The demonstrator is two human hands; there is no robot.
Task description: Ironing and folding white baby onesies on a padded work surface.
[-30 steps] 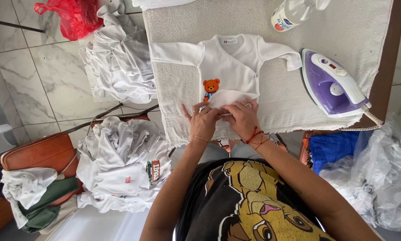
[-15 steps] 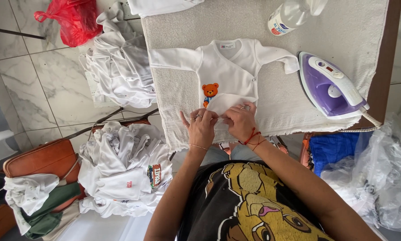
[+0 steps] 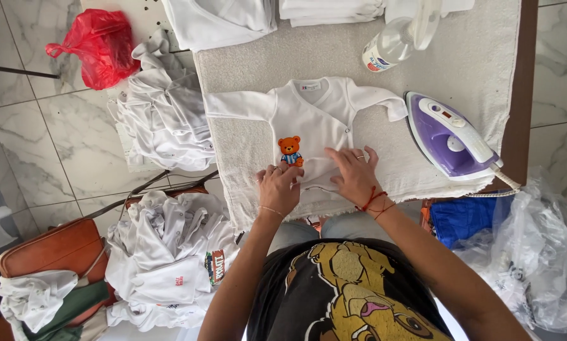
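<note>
We press both hands flat on the lower hem of a white baby shirt [image 3: 312, 120] spread on the towel-covered table [image 3: 473, 50]. Our left hand [image 3: 278, 188] has its fingers curled and pinching the cloth just below an orange bear patch [image 3: 290, 150]; our right hand [image 3: 354, 177] lies open, palm down, fingers spread on the fabric beside it. Right of that hand, close by, a purple iron [image 3: 451, 136] rests on its side. Farther off, beyond the shirt's collar, lies a clear spray bottle [image 3: 394, 41], and past it folded white garments [image 3: 331, 9].
</note>
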